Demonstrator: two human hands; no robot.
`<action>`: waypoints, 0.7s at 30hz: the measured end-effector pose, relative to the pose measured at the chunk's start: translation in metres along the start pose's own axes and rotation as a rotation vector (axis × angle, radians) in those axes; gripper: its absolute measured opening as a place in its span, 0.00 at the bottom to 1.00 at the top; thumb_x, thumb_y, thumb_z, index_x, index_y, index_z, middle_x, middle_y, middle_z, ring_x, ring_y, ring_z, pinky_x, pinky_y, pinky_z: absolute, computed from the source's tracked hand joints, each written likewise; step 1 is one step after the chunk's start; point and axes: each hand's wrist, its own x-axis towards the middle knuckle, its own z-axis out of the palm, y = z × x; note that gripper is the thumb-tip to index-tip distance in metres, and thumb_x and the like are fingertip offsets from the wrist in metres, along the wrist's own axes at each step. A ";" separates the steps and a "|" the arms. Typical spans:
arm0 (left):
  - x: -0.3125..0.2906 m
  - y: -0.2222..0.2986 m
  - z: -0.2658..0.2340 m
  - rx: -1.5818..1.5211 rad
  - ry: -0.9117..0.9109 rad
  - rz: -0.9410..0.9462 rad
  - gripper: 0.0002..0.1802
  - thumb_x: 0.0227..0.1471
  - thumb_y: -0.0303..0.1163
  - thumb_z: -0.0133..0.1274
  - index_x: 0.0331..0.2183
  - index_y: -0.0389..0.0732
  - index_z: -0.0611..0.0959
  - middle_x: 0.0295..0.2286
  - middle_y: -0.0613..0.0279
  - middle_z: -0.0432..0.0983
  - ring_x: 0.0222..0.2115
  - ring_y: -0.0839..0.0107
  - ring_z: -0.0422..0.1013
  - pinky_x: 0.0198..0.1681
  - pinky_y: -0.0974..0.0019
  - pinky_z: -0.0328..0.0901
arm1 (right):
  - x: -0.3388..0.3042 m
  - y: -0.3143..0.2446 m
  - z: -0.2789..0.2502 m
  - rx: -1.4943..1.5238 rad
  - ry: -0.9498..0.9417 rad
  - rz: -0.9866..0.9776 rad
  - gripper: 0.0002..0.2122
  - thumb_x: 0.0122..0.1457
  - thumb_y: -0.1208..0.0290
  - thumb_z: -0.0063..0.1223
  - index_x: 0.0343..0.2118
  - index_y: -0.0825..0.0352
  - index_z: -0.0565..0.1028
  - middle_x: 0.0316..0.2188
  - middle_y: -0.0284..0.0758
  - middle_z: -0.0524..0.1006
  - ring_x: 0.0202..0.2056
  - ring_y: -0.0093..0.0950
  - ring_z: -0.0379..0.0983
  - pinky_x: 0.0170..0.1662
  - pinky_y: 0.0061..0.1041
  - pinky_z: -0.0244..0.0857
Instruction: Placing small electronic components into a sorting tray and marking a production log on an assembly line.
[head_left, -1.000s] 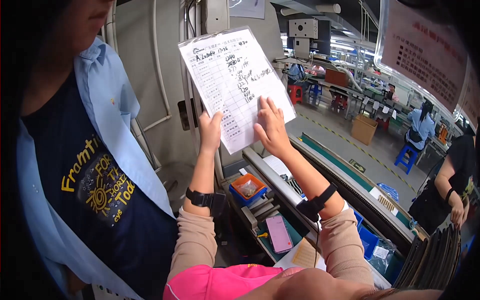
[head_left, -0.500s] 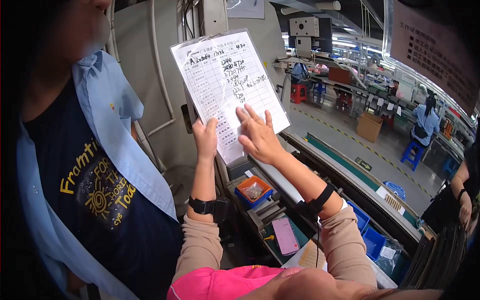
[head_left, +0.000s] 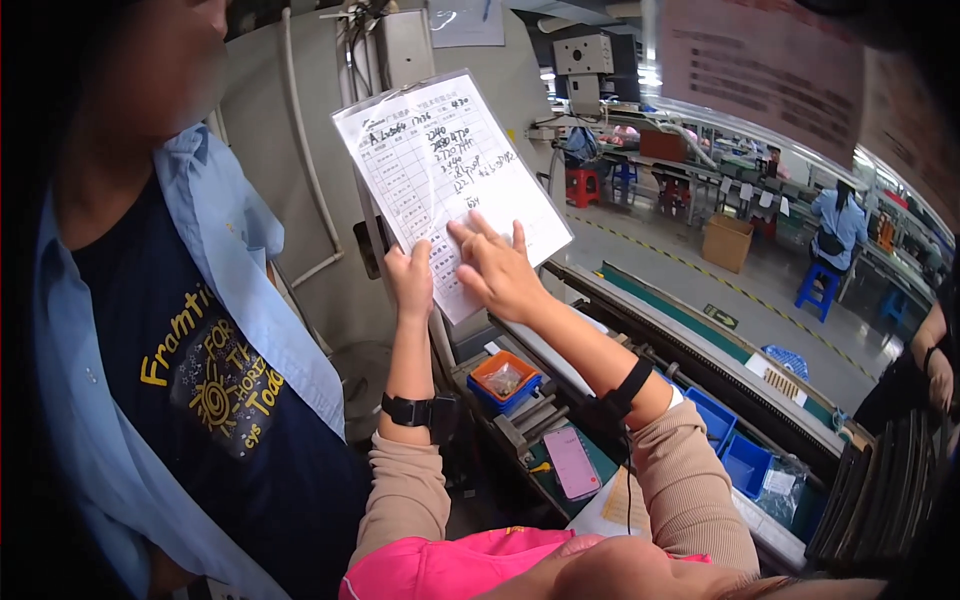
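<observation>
1. Paper form [head_left: 452, 195], in a clear plastic sleeve, is held up in front of the person, tilted, top edge leaning L; printed grid + handwritten figures are seen on it.
2. Hands: L hand [head_left: 410, 278] is clamped on the form's lower L edge, thumb on the front face; the fingers behind are hidden.
3. R hand [head_left: 497, 270] is held over the form's lower middle, fingers spread, index pointed at the handwriting; exact fingertip contact can't be told. Hands are kept apart, close together.
4. Black strap w/ small box [head_left: 405, 410] is worn on L forearm; a 2nd black strap [head_left: 632, 390] on R forearm, w/ cable hanging below.
5. Below, btwn the forearms: orange bin [head_left: 508, 357] is nested in a blue bin [head_left: 515, 399], w/ a clear bag of small parts inside.
6. Smartphone [head_left: 572, 463], pink screen lit, is laid on the green tabletop [head_left: 598, 452], nr R forearm.
7. At R, two blue trays [head_left: 748, 466] are set beside a clear plastic packet [head_left: 783, 492]; dark panels [head_left: 870, 500] are stood on edge nearby.
8. At L, light-blue shirt [head_left: 225, 240] is worn open by a person standing close.
9. In bkgd, a cardboard box [head_left: 727, 243] is left on the floor.
</observation>
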 end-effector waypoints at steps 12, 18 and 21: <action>0.029 -0.038 -0.043 0.193 0.113 -0.154 0.07 0.47 0.24 0.57 0.28 0.29 0.81 0.26 0.57 0.77 0.25 0.69 0.74 0.28 0.62 0.72 | -0.244 -0.025 -0.221 0.380 0.381 0.679 0.09 0.54 0.75 0.57 0.39 0.67 0.75 0.35 0.32 0.77 0.35 0.18 0.73 0.40 0.18 0.68; 0.112 -0.089 -0.114 0.229 0.196 -0.237 0.14 0.45 0.27 0.61 0.28 0.23 0.80 0.32 0.50 0.78 0.29 0.60 0.77 0.34 0.54 0.76 | -0.397 -0.184 -0.371 -0.191 0.658 1.276 0.09 0.58 0.69 0.54 0.37 0.69 0.77 0.18 0.30 0.74 0.16 0.17 0.68 0.20 0.15 0.59; 0.119 -0.121 -0.114 0.247 0.159 -0.274 0.15 0.45 0.28 0.61 0.29 0.21 0.79 0.32 0.47 0.78 0.29 0.59 0.77 0.35 0.55 0.76 | -0.489 -0.258 -0.400 -0.363 0.587 1.546 0.09 0.56 0.70 0.53 0.36 0.70 0.78 0.19 0.34 0.76 0.18 0.19 0.70 0.22 0.17 0.60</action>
